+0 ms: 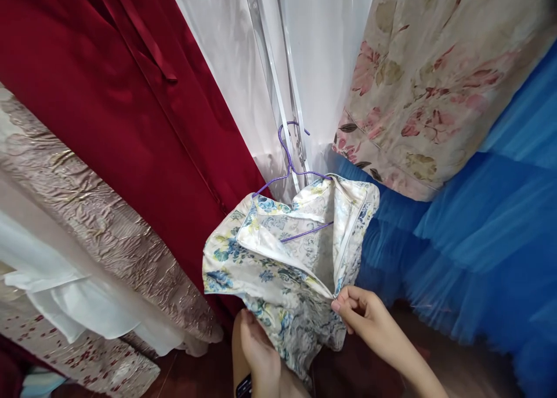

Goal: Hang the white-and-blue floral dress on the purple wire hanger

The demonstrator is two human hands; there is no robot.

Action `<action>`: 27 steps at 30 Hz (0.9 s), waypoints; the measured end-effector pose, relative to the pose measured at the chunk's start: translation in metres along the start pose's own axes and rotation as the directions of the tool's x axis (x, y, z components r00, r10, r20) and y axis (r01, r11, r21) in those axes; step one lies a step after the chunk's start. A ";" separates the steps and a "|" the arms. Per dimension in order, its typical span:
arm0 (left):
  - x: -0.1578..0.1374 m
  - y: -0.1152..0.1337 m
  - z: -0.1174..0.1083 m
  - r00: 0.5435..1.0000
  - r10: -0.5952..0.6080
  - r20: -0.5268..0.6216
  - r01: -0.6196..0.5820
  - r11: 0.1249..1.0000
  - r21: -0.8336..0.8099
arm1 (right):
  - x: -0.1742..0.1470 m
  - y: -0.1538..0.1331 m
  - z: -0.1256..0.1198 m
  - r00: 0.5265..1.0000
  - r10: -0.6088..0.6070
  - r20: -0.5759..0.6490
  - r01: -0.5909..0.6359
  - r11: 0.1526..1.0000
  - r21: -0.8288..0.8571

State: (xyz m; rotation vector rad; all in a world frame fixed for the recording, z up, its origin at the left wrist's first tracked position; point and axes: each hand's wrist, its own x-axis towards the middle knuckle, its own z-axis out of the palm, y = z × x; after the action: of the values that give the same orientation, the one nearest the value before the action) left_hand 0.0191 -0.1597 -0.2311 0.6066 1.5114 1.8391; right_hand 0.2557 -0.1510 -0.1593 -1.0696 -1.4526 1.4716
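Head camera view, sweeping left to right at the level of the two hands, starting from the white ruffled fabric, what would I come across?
White ruffled fabric, gold-threaded brocade fabric, dark red fabric, left hand, blue-and-yellow floral garment, right hand, blue tulle.

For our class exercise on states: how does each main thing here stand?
Floral garment: on hanger, gaping open
Zipper: partly unzipped
Purple hanger: inside garment, hook upward
Right hand: pinching at zipper
Left hand: beside garment, grip unclear
Red fabric: hanging
Blue tulle: hanging
Pink-flowered cloth: hanging
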 end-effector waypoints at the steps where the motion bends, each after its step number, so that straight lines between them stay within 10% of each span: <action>1: -0.004 0.002 -0.002 0.993 0.055 -0.106 -0.061 0.997 -0.054 | 0.000 -0.001 0.001 1.000 -0.002 -0.006 0.002 1.000 -0.009; 4: -0.022 0.013 0.001 0.909 0.324 -0.261 -0.331 0.944 0.018 | -0.001 -0.004 0.006 1.000 -0.005 -0.028 0.004 1.000 -0.014; 8: -0.052 0.022 0.026 0.816 0.564 0.126 -0.571 0.756 0.321 | -0.001 -0.005 0.011 0.999 0.005 -0.035 -0.005 1.000 0.009; 13: -0.078 0.003 0.062 0.818 0.351 0.455 -0.492 0.837 0.239 | -0.002 -0.003 0.015 1.000 0.003 -0.015 -0.002 0.999 0.045; 17: -0.086 -0.011 0.070 0.869 0.209 0.448 -0.327 0.923 0.204 | -0.005 -0.001 0.011 1.000 0.016 0.003 -0.016 0.995 0.099; 27: -0.099 0.000 0.077 0.877 0.283 0.388 -0.371 0.912 0.174 | -0.009 0.001 0.013 1.000 0.007 0.023 -0.011 0.985 0.172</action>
State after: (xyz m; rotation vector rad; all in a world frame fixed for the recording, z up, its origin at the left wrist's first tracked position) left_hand 0.1402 -0.1825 -0.2078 1.3157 1.4577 1.6685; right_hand 0.2468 -0.1635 -0.1601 -0.9578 -1.3110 1.5890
